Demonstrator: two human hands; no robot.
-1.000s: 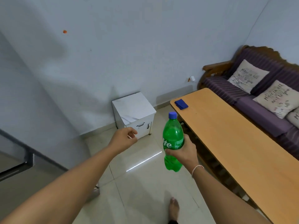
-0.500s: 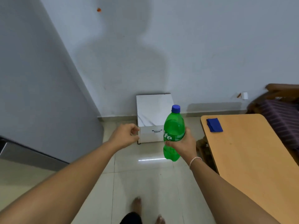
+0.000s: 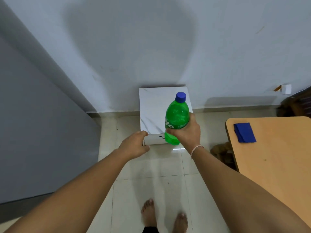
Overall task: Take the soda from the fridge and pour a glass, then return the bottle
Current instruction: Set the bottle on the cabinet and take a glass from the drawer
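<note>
The green soda bottle (image 3: 176,118) with its blue cap (image 3: 180,96) on is held upright, leaning a little, in the right hand (image 3: 186,132). The fingers (image 3: 170,131) wrap around its lower half over the label, of which only the letters "te" show; the base pokes out below the hand. A thin pale bracelet (image 3: 196,149) circles that wrist.

The bottle hangs in the air in front of a small white cabinet (image 3: 151,108) that stands against the pale wall (image 3: 151,39). The cabinet has a marbled top and a dark handle (image 3: 161,137) on its front, partly hidden by the bottle. The left hand (image 3: 135,145) sits at the cabinet's front left corner, fingers curled loosely inward with nothing in them; whether it touches the cabinet cannot be told.

To the left of the cabinet a large grey panel (image 3: 38,132) runs along the floor; what it belongs to is unclear. To the right of the cabinet is a wooden surface (image 3: 277,165), cut off by the picture's edge, with a folded blue cloth (image 3: 244,132) lying near its far left corner. Beneath that corner something brown (image 3: 220,148) is hard to make out. Farther right, dark furniture (image 3: 297,105) is mostly out of view, and a small white fitting (image 3: 286,89) sits low on the wall.

Two bare feet (image 3: 164,216) stand on the pale tiled floor (image 3: 143,190) directly before the cabinet.
</note>
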